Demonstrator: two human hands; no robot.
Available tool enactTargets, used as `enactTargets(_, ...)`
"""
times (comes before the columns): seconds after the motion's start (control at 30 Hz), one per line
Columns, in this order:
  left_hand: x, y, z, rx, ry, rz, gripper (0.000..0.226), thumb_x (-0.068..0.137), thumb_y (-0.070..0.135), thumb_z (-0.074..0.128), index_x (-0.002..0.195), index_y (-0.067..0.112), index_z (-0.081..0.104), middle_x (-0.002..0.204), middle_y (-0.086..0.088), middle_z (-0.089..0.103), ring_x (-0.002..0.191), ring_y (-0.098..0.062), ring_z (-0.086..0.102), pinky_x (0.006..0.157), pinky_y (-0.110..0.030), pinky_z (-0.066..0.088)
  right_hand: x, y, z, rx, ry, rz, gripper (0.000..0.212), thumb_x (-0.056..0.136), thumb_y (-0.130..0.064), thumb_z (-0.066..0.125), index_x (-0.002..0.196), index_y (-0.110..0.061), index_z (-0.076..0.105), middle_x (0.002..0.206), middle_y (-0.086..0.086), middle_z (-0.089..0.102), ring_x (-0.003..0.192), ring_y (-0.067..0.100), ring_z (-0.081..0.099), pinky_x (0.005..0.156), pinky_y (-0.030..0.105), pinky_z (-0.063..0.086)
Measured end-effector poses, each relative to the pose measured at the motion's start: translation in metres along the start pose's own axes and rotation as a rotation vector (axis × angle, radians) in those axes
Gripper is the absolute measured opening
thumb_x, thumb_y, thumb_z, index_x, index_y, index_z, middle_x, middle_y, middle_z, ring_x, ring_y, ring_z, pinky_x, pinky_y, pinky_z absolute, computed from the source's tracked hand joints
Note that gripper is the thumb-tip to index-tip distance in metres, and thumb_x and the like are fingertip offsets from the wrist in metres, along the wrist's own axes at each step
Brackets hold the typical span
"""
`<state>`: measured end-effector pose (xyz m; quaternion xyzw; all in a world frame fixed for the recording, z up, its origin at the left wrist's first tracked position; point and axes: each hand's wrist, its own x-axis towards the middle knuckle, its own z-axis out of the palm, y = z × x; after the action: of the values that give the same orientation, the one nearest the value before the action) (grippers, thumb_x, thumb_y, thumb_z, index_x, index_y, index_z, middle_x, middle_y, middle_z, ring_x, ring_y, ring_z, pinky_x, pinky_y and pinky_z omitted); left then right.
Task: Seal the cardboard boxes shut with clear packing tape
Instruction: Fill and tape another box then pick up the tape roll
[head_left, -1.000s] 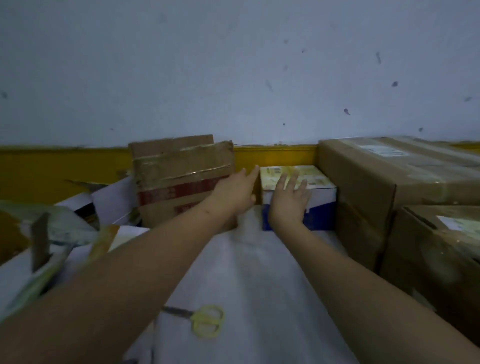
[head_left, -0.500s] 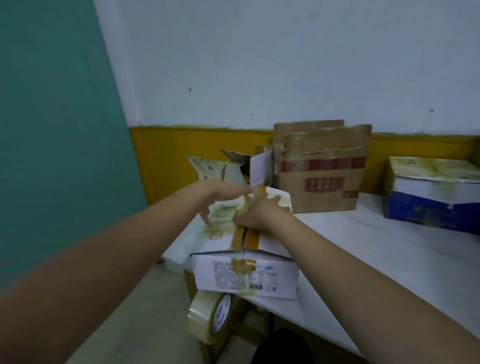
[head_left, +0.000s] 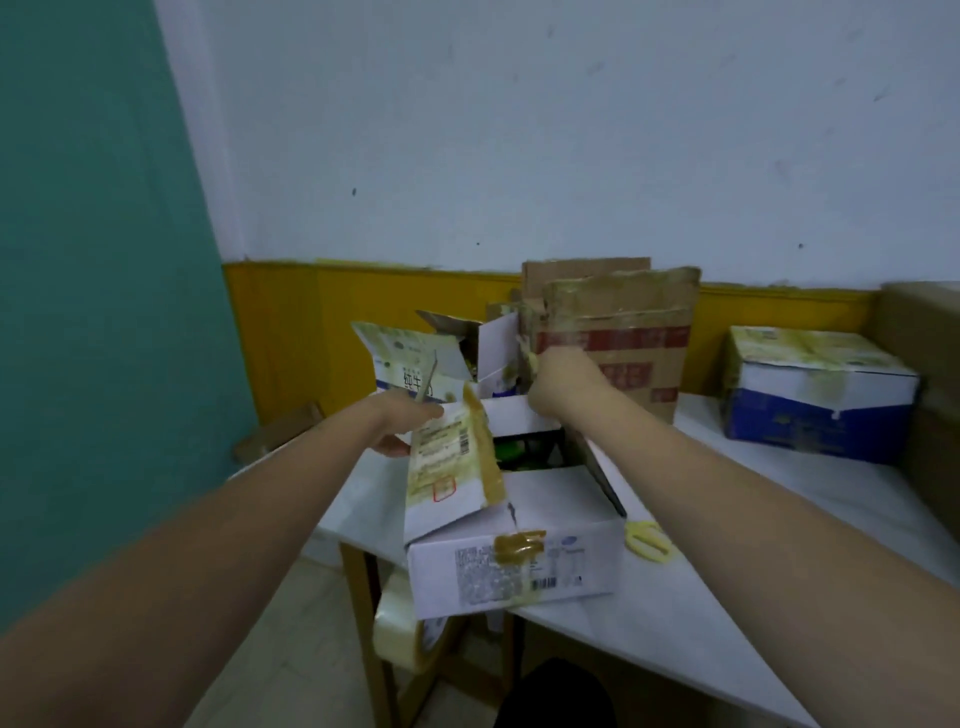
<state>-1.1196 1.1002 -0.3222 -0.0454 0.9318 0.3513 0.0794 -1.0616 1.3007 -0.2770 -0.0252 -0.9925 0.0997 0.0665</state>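
The white printed carton (head_left: 514, 551) is sitting at the near left corner of the white table (head_left: 727, 597), overhanging its edge, and it is standing open: the left hand (head_left: 410, 423) is gripping the top edge of the left flap (head_left: 452, 462), which is tilting up and carrying a strip of old brown tape, while the right hand (head_left: 558, 382) is reaching to the far side with fingers curled, apparently on the rear flap, though what it is pinching is hiding behind the knuckles. Sealing of this carton is looking not yet begun; the flaps are needing to be folded flat before any tape goes on. The roll of clear packing tape (head_left: 410, 623) is hanging below the table edge, just under the carton, untouched by either hand. The blue and white box (head_left: 815, 395) far right is looking closed, with glossy tape over its top. The brown carton (head_left: 618, 332) behind is standing with flaps up. Yellow-handled scissors (head_left: 647, 540) are showing partly, behind the right forearm. Dark contents inside are too dim to name.
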Motion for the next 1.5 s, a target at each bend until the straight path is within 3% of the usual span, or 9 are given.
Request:
enactTargets(0.13,-0.004,-0.005,-0.005,-0.090,-0.019,0.050,0.065,0.096,0.059,0.056,0.142,0.014,0.045,0.138,-0.008,0.053,0.082,-0.022,0.071,0.055,-0.027,0.055,-0.016,0.038,-0.064,0.164,0.070,0.040,0.011,0.095,-0.011,0.055,0.098,-0.002,0.060,0.096,0.011,0.060,0.075,0.020,0.056,0.057,0.029,0.047)
enactTargets(0.27,-0.017,0.014,-0.005,-0.358,-0.019,0.055,0.036,0.103,0.026,0.048,0.127,-0.001,0.055,0.131,-0.010,0.060,0.071,-0.027,0.076,0.045,-0.025,0.054,-0.036,0.086,-0.129,0.176,0.072,0.083,0.037,0.090,-0.024,0.071,0.123,-0.009,0.065,0.120,0.010,0.063,0.107,0.029,0.060,0.094,0.039,0.050)
enactTargets(0.4,-0.059,0.062,0.025,-0.447,-0.007,0.224,0.028,0.104,0.027,0.046,0.122,0.007,0.052,0.103,-0.010,0.065,0.064,-0.025,0.073,0.055,-0.031,0.056,-0.038,0.129,-0.162,0.031,-0.004,0.126,0.028,0.093,-0.024,0.068,0.119,-0.012,0.069,0.117,0.007,0.068,0.102,0.028,0.064,0.095,0.047,0.053)
enactTargets(0.6,-0.106,0.126,0.092,-0.244,-0.016,0.615,0.024,0.087,0.056,0.071,0.091,0.035,0.061,0.093,0.010,0.071,0.077,-0.007,0.067,0.059,-0.026,0.057,-0.025,0.183,-0.153,-0.347,0.175,0.151,0.038,0.091,-0.015,0.065,0.130,-0.017,0.064,0.131,0.012,0.060,0.118,0.033,0.055,0.097,0.044,0.049)
enactTargets(0.9,-0.089,0.145,0.186,-0.528,-0.279,0.659,0.017,0.094,0.024,0.071,0.101,0.009,0.073,0.065,0.007,0.064,0.043,0.001,0.050,0.042,-0.015,0.038,-0.050,0.218,-0.086,-0.163,0.218,0.096,0.027,0.099,-0.020,0.045,0.116,-0.017,0.066,0.122,0.006,0.065,0.106,0.026,0.059,0.086,0.040,0.053)
enactTargets(1.1,-0.093,0.135,0.199,-0.601,-0.257,0.717,0.004,0.094,0.021,0.070,0.095,0.023,0.073,0.049,0.006,0.060,0.044,-0.006,0.053,0.049,-0.019,0.046,-0.082,0.205,-0.047,-0.229,-0.276,0.165,0.060,0.105,-0.053,0.024,0.149,-0.017,0.042,0.149,0.011,0.046,0.133,0.029,0.044,0.105,0.038,0.036)
enactTargets(1.3,-0.095,0.126,0.199,-0.605,-0.319,0.777,0.021,0.099,0.010,0.062,0.114,0.019,0.074,0.080,-0.006,0.073,0.058,-0.013,0.067,0.054,-0.022,0.051,-0.084,0.223,-0.025,-0.191,-0.163,0.197,0.064,0.100,-0.063,0.022,0.124,-0.017,0.059,0.125,0.010,0.061,0.099,0.024,0.053,0.095,0.042,0.044)
enactTargets(1.4,-0.095,0.119,0.196,-0.584,-0.416,0.847,0.033,0.099,-0.007,0.050,0.115,0.011,0.073,0.109,-0.005,0.071,0.075,-0.020,0.074,0.061,-0.022,0.054,-0.085,0.234,-0.016,-0.232,-0.030,0.223,0.062,0.097,-0.068,0.014,0.097,-0.025,0.058,0.108,0.007,0.062,0.113,0.030,0.053,0.108,0.056,0.031)
enactTargets(1.5,-0.095,0.105,0.195,-0.494,-0.513,0.886,0.046,0.097,-0.017,0.035,0.115,0.000,0.073,0.126,-0.006,0.065,0.101,-0.007,0.069,0.076,-0.016,0.053,-0.089,0.241,-0.020,0.016,0.236,0.174,0.053,0.102,-0.060,0.025,0.088,-0.021,0.058,0.080,0.000,0.060,0.086,0.025,0.062,0.074,0.037,0.045)
